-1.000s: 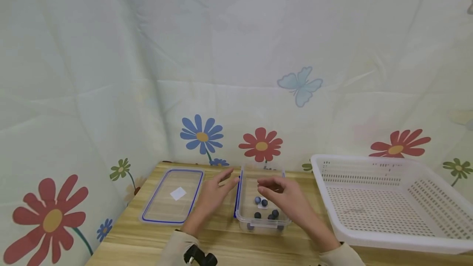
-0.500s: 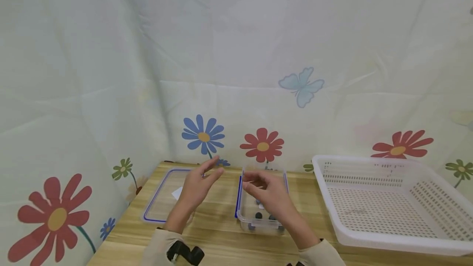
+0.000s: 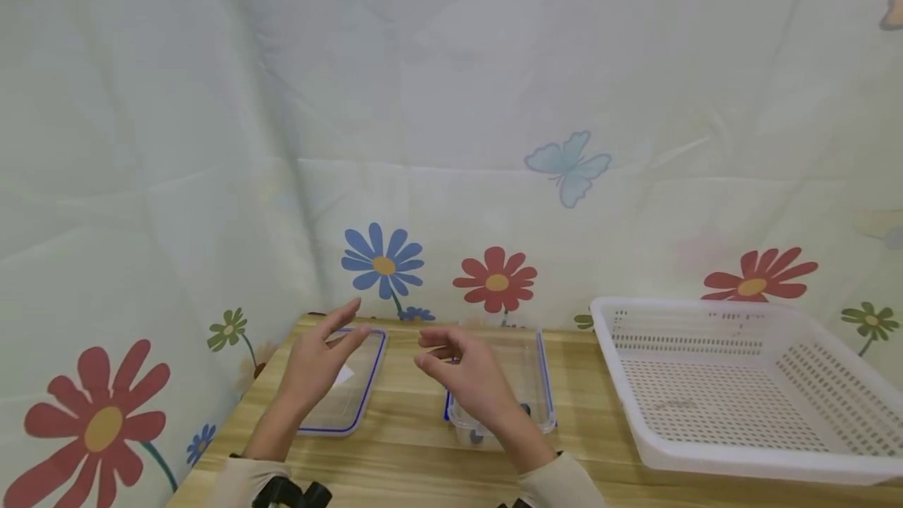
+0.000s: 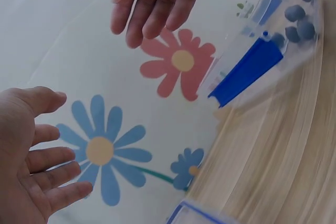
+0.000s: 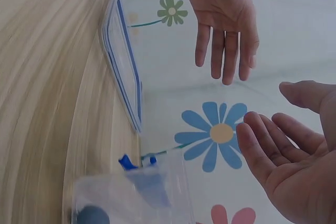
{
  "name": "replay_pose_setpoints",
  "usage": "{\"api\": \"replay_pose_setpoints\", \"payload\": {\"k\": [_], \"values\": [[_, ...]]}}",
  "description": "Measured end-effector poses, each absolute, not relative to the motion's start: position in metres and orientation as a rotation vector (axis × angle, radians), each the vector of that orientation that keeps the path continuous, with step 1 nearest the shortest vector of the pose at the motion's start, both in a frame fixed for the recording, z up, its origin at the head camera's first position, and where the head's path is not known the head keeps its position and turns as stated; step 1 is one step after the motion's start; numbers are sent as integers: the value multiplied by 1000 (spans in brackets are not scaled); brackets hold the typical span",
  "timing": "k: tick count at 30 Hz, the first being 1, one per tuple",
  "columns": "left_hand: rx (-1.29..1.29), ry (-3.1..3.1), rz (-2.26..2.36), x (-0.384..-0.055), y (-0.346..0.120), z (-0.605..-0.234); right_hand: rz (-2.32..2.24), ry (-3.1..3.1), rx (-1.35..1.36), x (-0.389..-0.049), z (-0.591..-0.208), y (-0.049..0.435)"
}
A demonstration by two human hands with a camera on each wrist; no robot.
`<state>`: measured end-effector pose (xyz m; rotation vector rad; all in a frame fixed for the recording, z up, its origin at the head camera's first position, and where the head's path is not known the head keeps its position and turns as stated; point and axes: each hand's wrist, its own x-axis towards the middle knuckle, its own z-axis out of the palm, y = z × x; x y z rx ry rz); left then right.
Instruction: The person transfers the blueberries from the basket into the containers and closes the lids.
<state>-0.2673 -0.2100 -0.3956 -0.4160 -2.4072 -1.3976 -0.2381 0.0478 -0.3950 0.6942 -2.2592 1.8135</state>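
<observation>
My left hand (image 3: 313, 363) hovers over the clear lid (image 3: 353, 414) with the blue seal, fingers loosely spread and holding nothing. Above the left side of the clear plastic box (image 3: 545, 371) is my right hand (image 3: 469, 375), its fingers slightly bent and its grasp empty. In the left wrist view, several dark blue round balls (image 4: 305, 29), blueberry-like, lie in the box beside a blue side clip (image 4: 249, 72). My right hand and forearm hide most of them in the head view. Both palms show in the right wrist view, the left hand (image 5: 223, 11) apart from the right.
A white perforated plastic basket (image 3: 727, 406) stands to the right of the box on the wooden table (image 3: 402, 453). A flower-printed curtain (image 3: 451, 139) hangs behind and to the left of the table.
Both hands have moved left: the left from beside the box to over the lid, the right from over the box's right part to its left side. Box, lid and basket stay put.
</observation>
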Motion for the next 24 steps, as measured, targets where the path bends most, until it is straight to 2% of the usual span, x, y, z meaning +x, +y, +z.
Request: {"api": "replay_pose_setpoints", "payload": {"k": [7, 24], "values": [[-371, -2431, -1270, -263, -247, -393, 1912, -2230, 696, -241, -399, 23], [-227, -2422, -1153, -271, -297, -390, 2090, -2157, 576, -250, -415, -29]]}}
